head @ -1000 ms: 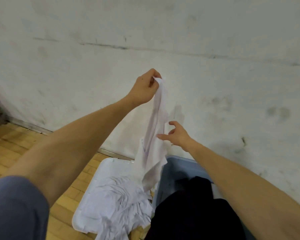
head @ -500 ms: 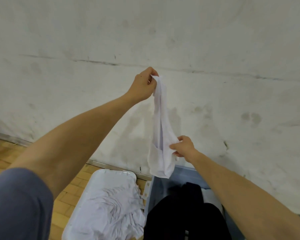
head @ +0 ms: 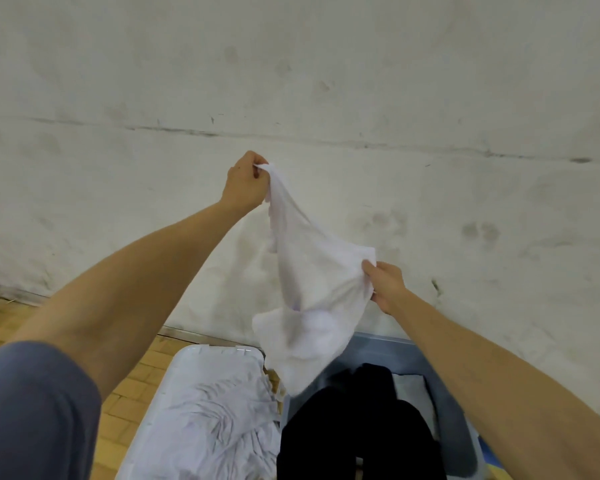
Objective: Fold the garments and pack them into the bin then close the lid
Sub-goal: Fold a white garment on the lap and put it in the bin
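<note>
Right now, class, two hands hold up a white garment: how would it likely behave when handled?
Probably floppy: the white garment sags between the left hand and right hand. Likely light, since pinches alone hold it. Its loose lower end would likely swing when moved.

White garment (head: 309, 289) aloft — black one (head: 354, 427) binned

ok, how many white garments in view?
2. One white garment is held up between the left hand and right hand; another white garment lies crumpled on the lid. More may be hidden under the black garment.
</note>
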A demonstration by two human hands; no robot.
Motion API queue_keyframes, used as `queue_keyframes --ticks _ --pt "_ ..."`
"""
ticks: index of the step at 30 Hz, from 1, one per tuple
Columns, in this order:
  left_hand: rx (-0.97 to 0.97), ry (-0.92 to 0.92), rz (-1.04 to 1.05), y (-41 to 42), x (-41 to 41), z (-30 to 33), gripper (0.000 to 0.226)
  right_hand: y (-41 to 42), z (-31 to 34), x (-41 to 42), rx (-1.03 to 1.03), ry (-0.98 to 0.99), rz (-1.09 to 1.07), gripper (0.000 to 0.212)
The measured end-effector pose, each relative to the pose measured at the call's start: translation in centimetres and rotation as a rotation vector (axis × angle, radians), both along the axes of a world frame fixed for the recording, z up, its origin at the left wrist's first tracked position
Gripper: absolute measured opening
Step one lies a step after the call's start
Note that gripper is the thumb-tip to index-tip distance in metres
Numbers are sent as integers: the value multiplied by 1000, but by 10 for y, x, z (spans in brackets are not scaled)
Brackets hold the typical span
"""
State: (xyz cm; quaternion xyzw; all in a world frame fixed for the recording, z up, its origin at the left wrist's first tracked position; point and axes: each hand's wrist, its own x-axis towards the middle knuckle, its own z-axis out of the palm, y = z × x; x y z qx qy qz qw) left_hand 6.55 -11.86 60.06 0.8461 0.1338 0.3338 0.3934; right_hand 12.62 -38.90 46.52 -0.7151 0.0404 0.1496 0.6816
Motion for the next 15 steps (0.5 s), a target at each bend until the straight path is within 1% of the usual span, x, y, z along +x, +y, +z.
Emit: queue_keyframes --ticks 4,6,7,9,11,13,15 --pt "-41 10 41 9 -2 -19 17 -12 10 5 -314 -305 15 19" --pt "-52 13 38 13 -4 -24 17 -18 13 8 -396 -367 -16 21" --pt "-68 18 23 13 -6 -26 17 -19 15 9 -400 -361 -28 21" --pt "-111 22 -18 11 -10 -32 15 -20 19 10 -313 -293 -25 20" --pt "-160 -3 -51 7 -19 -45 10 -18 25 12 -169 -236 -36 21" --pt "-163 -45 -57 5 -30 -68 13 -17 33 14 -45 -210 -119 22" --pt "-115 -94 -106 -1 -45 -96 20 -13 40 19 28 -175 -230 30"
